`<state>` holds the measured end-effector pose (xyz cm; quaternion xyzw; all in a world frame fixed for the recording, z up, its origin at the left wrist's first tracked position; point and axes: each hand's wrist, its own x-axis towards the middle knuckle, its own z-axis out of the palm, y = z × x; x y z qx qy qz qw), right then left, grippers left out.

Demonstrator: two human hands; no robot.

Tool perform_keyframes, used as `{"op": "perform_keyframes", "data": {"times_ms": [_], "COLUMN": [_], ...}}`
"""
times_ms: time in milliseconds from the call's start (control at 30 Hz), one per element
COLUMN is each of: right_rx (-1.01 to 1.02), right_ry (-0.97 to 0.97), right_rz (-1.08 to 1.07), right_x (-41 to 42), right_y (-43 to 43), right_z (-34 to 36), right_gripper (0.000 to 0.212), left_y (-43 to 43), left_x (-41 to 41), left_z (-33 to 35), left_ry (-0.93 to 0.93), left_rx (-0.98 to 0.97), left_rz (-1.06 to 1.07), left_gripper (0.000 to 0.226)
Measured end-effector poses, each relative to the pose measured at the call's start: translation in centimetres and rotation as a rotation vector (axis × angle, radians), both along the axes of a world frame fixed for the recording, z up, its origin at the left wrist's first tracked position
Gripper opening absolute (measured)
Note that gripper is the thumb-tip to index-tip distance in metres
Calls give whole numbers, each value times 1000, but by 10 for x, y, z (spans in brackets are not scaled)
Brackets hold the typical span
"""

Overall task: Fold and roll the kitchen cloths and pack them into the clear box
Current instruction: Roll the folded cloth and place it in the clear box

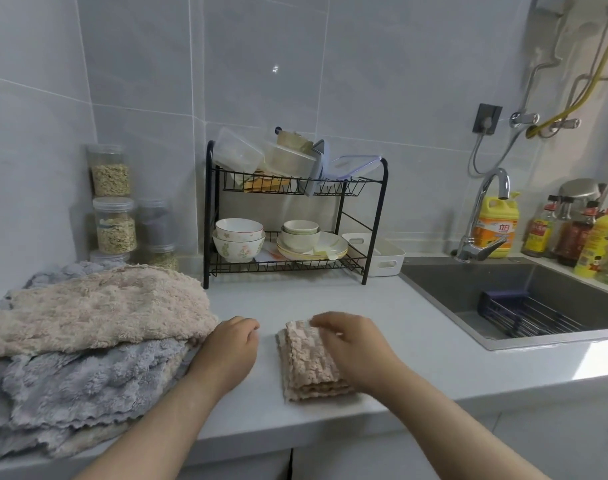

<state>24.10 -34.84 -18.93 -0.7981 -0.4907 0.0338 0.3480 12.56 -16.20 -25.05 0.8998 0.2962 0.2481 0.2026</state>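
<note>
folded beige cloth [311, 362] flat on tabletop [416, 344], front centre | right hand [352, 344] rests on it, fingers loosely spread | left hand [228, 348] loosely curled, empty, beside cloth pile [87, 341] at left

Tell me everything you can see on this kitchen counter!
Folded cloth: one, beige, counter front.
Cloth pile: several, beige and grey, left.
Jars: several, clear, left corner.
Dish rack: one, black, at the wall.
Clear box: one, rack top.
Bowls: several, white, lower shelf.
White bin: one, beside rack.
Sink: one, grey, right.
Faucet: one, silver.
Bottles: several, mostly yellow, behind sink.
Left hand: on counter.
Right hand: on folded cloth.
</note>
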Motion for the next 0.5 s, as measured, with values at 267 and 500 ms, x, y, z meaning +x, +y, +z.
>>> {"op": "perform_keyframes", "data": {"times_ms": [267,500], "right_rx": [-332,-266], "right_ry": [-146,-6], "right_rz": [47,-122], "right_x": [49,58], "right_y": [-4,-7], "right_z": [-27,-47], "right_gripper": [43,49], "left_y": [-56,-49], "left_x": [35,25], "left_z": [24,8], "left_ry": [427,599], "left_rx": [181,130], "left_rz": [-345,-293], "left_gripper": [65,77]}}
